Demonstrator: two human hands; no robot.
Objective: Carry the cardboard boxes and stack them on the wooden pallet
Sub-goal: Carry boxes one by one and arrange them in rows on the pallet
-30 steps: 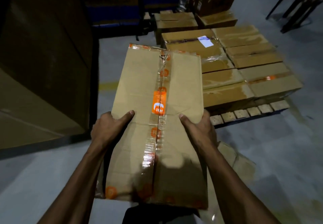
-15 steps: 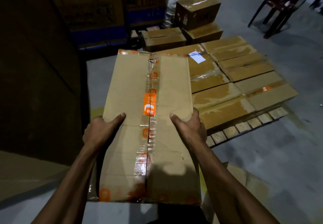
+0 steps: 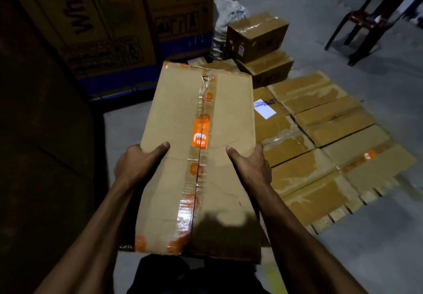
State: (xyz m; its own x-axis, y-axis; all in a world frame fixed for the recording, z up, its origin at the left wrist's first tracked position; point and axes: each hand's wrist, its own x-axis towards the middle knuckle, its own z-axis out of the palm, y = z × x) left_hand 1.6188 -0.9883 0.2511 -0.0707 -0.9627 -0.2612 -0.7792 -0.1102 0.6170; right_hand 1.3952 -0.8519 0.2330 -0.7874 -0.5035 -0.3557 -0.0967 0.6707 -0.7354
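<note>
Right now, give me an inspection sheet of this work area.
Surface: grey concrete floor.
Job's things: taped carried box held up; flat layer of boxes covering the wooden pallet.
Clutter: two stacked small boxes beyond the pallet; crumpled wrap.
Grip: left hand and right hand clasp the carried box's sides, thumbs on top.
Cables: nothing seen.
Surroundings: tall printed cartons left; dark chair far right.

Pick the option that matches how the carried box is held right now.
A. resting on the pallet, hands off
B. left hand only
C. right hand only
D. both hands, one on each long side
D: the left hand and right hand each clamp a side of the carried box, held clear of the boxes on the pallet.
</note>
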